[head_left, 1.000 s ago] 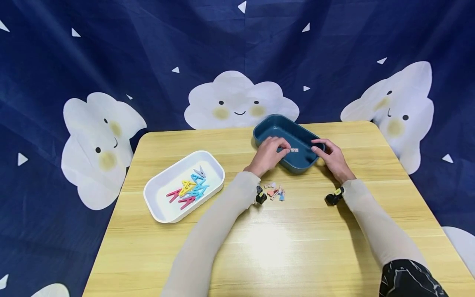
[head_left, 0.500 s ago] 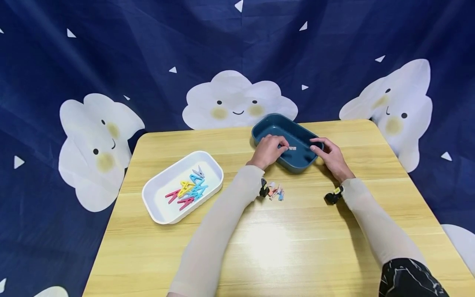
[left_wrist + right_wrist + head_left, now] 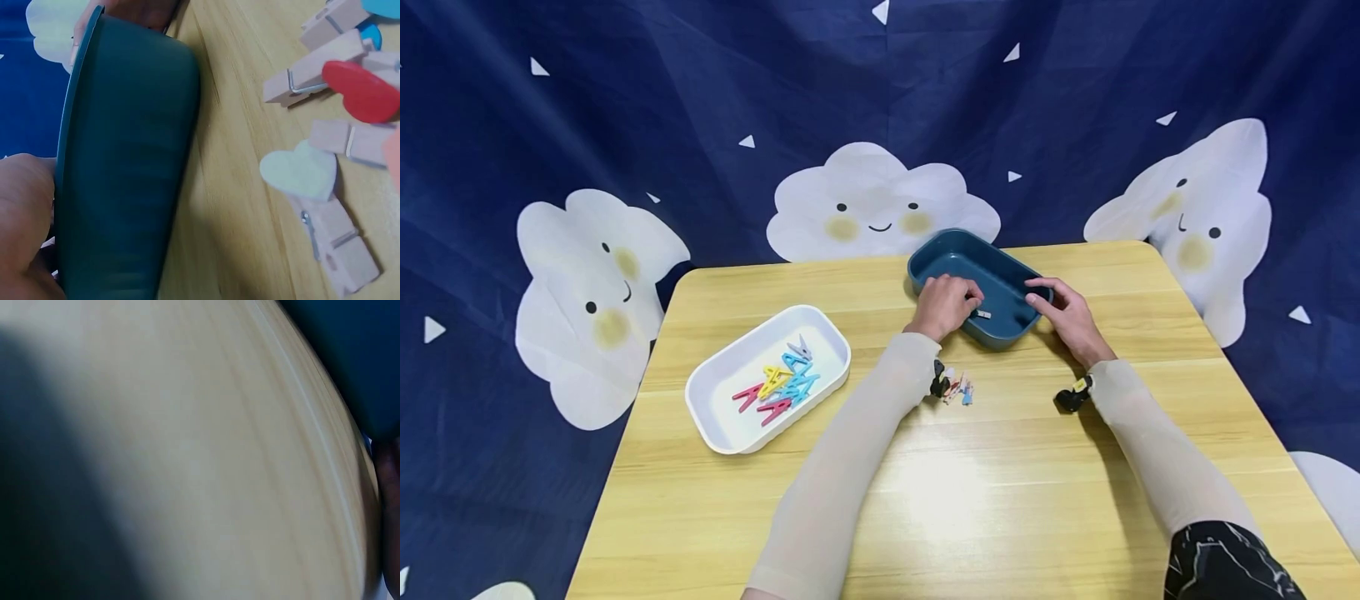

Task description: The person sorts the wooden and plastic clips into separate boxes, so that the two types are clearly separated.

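My left hand point(image 3: 945, 306) reaches over the near side of a dark teal plastic bin point(image 3: 951, 242), fingers bent inside it. Just below its fingertips, in the bin, shows a small wooden clothespin point(image 3: 983, 314). My right hand point(image 3: 1070, 318) holds the bin's right end, thumb and fingers around the rim. In the left wrist view, part of the left hand point(image 3: 25, 219) shows behind the bin's rim. On the table lie several mini wooden clothespins, one with a white heart point(image 3: 303, 170), another near a red heart point(image 3: 361, 90). The right wrist view is mostly blurred table beside the bin point(image 3: 369, 356).
A white tray point(image 3: 707, 417) at the left holds several plastic clothespins in red, yellow, blue and grey. The wooden table point(image 3: 1000, 500) ends at the back against a dark blue curtain point(image 3: 715, 75) with printed clouds. Near the left wrist sit the loose mini clothespins point(image 3: 966, 393).
The small clothespin was pinched at my left fingertips, pointing right; it now sits lower in the bin, below them. My left wrist shifted slightly right. The right hand stays on the rim.
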The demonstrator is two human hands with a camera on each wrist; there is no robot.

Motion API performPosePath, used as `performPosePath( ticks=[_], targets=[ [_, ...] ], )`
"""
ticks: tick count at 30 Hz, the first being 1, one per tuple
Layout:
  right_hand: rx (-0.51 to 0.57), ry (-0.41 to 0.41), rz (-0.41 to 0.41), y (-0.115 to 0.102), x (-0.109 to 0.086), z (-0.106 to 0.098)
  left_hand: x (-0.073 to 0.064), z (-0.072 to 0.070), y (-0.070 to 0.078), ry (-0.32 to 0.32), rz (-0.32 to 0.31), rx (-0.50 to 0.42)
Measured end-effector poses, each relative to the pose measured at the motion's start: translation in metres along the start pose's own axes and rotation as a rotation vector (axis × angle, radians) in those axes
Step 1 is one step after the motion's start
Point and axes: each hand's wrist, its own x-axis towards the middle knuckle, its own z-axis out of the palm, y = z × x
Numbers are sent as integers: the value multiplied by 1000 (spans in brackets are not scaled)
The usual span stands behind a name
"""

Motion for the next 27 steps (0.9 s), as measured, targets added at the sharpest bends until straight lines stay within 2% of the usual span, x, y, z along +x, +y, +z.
performPosePath(
  ticks=[4, 7, 11, 14, 19, 27],
  targets=[
    [4, -2, 6, -1, 0, 0, 0, -1, -3, 10, 24, -48],
    [6, -4, 6, -1, -1, 0, 0, -1, -8, 30, 63, -130],
    [3, 11, -13, 17, 8, -3, -2, -4, -17, 55, 125, -244],
    [-1, 17, -14, 32, 15, -5, -7, -8, -21, 84, 147, -312],
    [-10, 7, -22, 32, 15, -7, -20, -16, -24, 133, 157, -393],
    [6, 4, -34, 22, 10, -2, -42, -19, -30, 112, 127, -440]
  ],
)
